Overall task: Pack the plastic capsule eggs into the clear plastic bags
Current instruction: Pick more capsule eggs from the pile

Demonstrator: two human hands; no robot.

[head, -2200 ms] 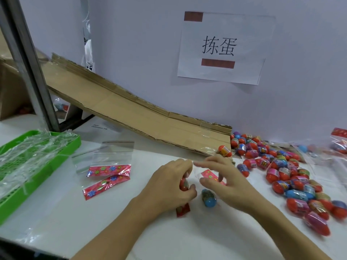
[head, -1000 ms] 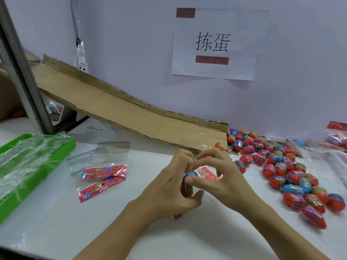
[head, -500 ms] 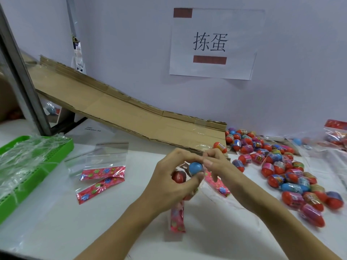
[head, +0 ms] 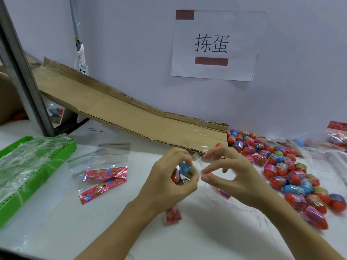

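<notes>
Both forearms reach in from the near edge of the bench and meet above its middle. The left hand is raised with its back toward the camera, its fingers curled round a clear plastic bag that holds a blue capsule egg and a red capsule egg. The blue egg sits uppermost, its long axis tilted up toward the far edge; the bag's pink flowered header hangs down to the bench below the wrist. The right hand faces it, thumb and forefinger pinching the clear mouth of the bag, the other fingers arched above. Loose capsule eggs lie heaped toward the right edge. Two empty bags with pink headers lie flat left of the hands, beside a green tray.
</notes>
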